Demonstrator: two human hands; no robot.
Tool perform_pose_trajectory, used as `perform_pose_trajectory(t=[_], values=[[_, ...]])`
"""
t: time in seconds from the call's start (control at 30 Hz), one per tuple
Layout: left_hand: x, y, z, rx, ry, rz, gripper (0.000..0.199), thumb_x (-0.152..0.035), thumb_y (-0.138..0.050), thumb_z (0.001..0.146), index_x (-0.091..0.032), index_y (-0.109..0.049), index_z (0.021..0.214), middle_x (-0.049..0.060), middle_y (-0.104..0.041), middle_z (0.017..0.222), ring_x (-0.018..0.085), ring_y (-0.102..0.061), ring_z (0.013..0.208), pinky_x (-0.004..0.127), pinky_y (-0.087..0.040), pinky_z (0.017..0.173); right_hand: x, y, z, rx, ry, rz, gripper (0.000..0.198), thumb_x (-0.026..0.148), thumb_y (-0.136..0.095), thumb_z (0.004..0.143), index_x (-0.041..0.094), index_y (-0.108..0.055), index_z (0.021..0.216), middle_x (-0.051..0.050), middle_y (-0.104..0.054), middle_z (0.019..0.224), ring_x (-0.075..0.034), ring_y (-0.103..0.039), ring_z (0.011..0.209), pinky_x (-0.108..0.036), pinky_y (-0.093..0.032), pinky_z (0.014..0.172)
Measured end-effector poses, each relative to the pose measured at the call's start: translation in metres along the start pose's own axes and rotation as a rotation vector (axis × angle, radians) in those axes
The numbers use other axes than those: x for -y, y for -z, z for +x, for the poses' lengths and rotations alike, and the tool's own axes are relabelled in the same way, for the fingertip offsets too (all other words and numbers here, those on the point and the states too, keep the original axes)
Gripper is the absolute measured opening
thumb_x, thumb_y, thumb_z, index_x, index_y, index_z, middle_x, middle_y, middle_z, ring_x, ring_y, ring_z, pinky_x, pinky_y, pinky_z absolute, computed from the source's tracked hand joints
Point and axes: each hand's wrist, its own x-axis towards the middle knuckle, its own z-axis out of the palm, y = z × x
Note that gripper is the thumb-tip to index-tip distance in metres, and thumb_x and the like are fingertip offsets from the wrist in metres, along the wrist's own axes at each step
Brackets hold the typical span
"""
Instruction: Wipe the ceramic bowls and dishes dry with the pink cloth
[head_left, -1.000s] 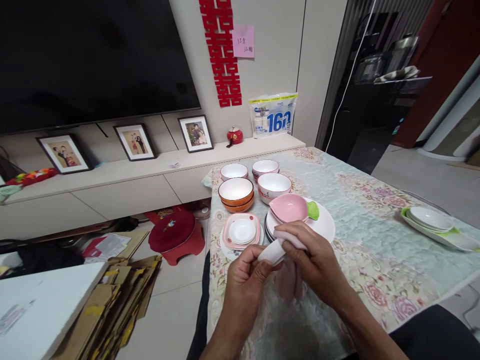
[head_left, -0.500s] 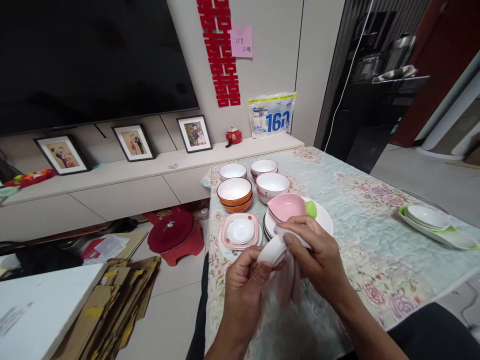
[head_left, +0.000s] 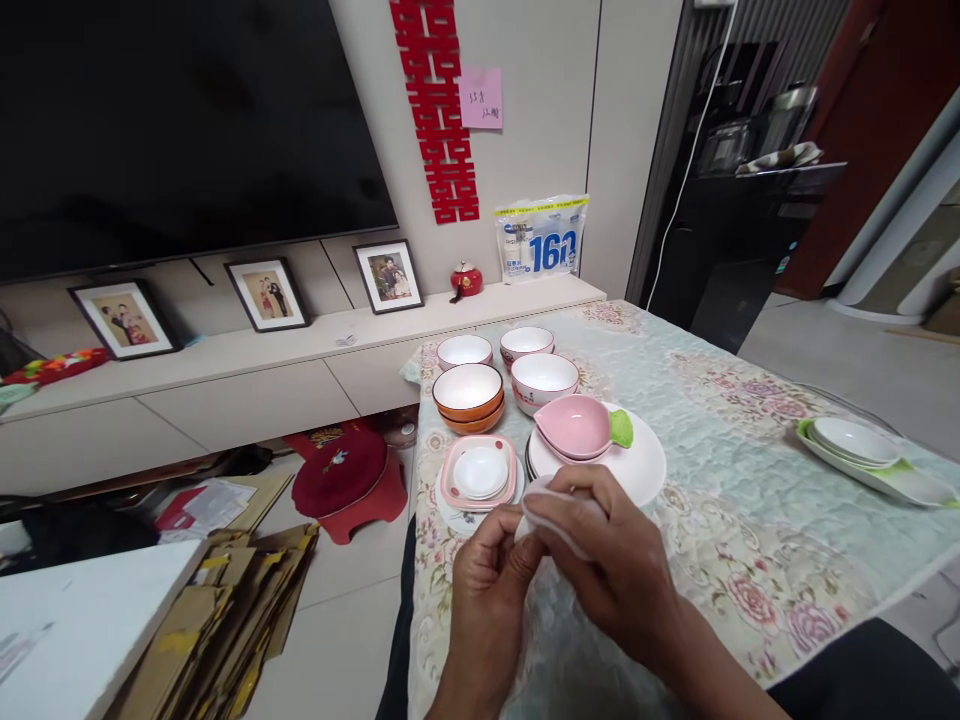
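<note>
My left hand is closed on the edge of a small white dish, mostly hidden by fingers and cloth. My right hand presses a pale thin cloth against the dish, its fingers bent over it. Just beyond the hands, a pink strawberry-shaped bowl with a green leaf end rests on stacked white plates. Left of these, small white saucers lie on a pink-rimmed square dish.
Orange bowls and white red-rimmed bowls stand farther back on the flowered tablecloth. Green-edged leaf-shaped dishes lie at the right. A red stool and flattened cardboard are on the floor at left.
My right hand has moved left and over the dish, bringing the cloth up around it. The cloth's hanging part no longer shows. The view has tilted slightly.
</note>
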Motion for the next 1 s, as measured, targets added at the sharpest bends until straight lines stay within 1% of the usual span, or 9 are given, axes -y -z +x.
perform_pose_trajectory(t=[0.1,0.17,0.27,0.37,0.5,0.57,0.7,0.83,1.0], values=[[-0.004,0.0,-0.001,-0.004,0.041,-0.08,0.021,-0.037,-0.078,0.077,-0.017,-0.073,0.08,0.004,-0.07,0.078,0.019,-0.064,0.075,0.03,-0.053,0.072,-0.011,0.003,0.004,-0.099,-0.105,-0.011,0.023,0.014,-0.054,0.094,0.021,-0.066,0.112,-0.007,-0.06,0.1,-0.017,-0.062,0.089,-0.029,-0.054,0.074],[-0.005,0.0,0.0,-0.012,0.061,-0.153,0.022,-0.036,-0.08,0.075,-0.017,-0.074,0.083,0.005,-0.072,0.084,0.02,-0.067,0.08,0.031,-0.055,0.074,-0.016,0.004,0.006,-0.125,-0.134,-0.031,0.022,0.015,-0.053,0.096,0.021,-0.066,0.112,-0.008,-0.062,0.098,-0.019,-0.062,0.091,-0.032,-0.054,0.076],[-0.007,-0.002,0.003,-0.053,0.093,-0.271,0.022,-0.032,-0.081,0.075,-0.018,-0.075,0.091,0.006,-0.074,0.097,0.021,-0.069,0.087,0.031,-0.057,0.079,-0.013,0.001,0.004,-0.126,-0.12,-0.082,0.025,0.015,-0.054,0.095,0.02,-0.065,0.117,-0.009,-0.062,0.101,-0.02,-0.063,0.092,-0.031,-0.055,0.076],[-0.008,-0.004,0.005,-0.121,0.111,-0.363,0.026,-0.027,-0.083,0.073,-0.019,-0.074,0.097,0.007,-0.074,0.105,0.02,-0.07,0.091,0.03,-0.057,0.081,-0.004,-0.003,-0.001,-0.057,-0.054,-0.083,0.031,0.011,-0.054,0.093,0.018,-0.063,0.122,-0.011,-0.059,0.104,-0.018,-0.063,0.092,-0.027,-0.056,0.073],[-0.004,-0.006,0.002,-0.102,0.125,-0.35,0.023,-0.028,-0.083,0.073,-0.017,-0.073,0.091,0.006,-0.075,0.091,0.018,-0.069,0.084,0.03,-0.055,0.079,0.003,-0.005,-0.003,0.047,0.026,-0.02,0.033,0.01,-0.052,0.092,0.018,-0.063,0.123,-0.01,-0.058,0.102,-0.017,-0.062,0.091,-0.026,-0.055,0.072],[-0.001,-0.005,0.0,-0.069,0.125,-0.306,0.02,-0.029,-0.082,0.074,-0.017,-0.072,0.085,0.004,-0.074,0.083,0.017,-0.067,0.079,0.029,-0.054,0.077,-0.002,-0.003,-0.001,0.018,0.001,-0.033,0.03,0.012,-0.053,0.093,0.019,-0.065,0.119,-0.009,-0.058,0.099,-0.017,-0.062,0.086,-0.026,-0.054,0.069],[-0.001,-0.003,-0.001,-0.06,0.12,-0.266,0.023,-0.031,-0.086,0.069,-0.015,-0.073,0.08,0.003,-0.073,0.076,0.013,-0.063,0.07,0.025,-0.053,0.071,-0.02,0.002,0.005,-0.099,-0.13,-0.049,0.021,0.017,-0.054,0.095,0.02,-0.068,0.11,-0.007,-0.063,0.093,-0.018,-0.063,0.085,-0.029,-0.054,0.071],[-0.007,-0.004,0.002,-0.087,0.102,-0.356,0.025,-0.031,-0.087,0.068,-0.016,-0.075,0.085,0.004,-0.074,0.08,0.013,-0.066,0.072,0.024,-0.055,0.072,-0.026,0.001,0.007,-0.114,-0.169,-0.071,0.019,0.018,-0.052,0.096,0.02,-0.068,0.107,-0.007,-0.069,0.092,-0.02,-0.064,0.087,-0.034,-0.054,0.076],[-0.008,-0.01,0.005,-0.169,0.116,-0.439,0.025,-0.025,-0.086,0.069,-0.019,-0.074,0.089,0.005,-0.075,0.097,0.017,-0.07,0.087,0.029,-0.057,0.084,-0.011,-0.006,0.001,-0.101,-0.097,-0.101,0.022,0.017,-0.055,0.094,0.019,-0.065,0.114,-0.009,-0.065,0.096,-0.019,-0.065,0.088,-0.03,-0.056,0.072]])
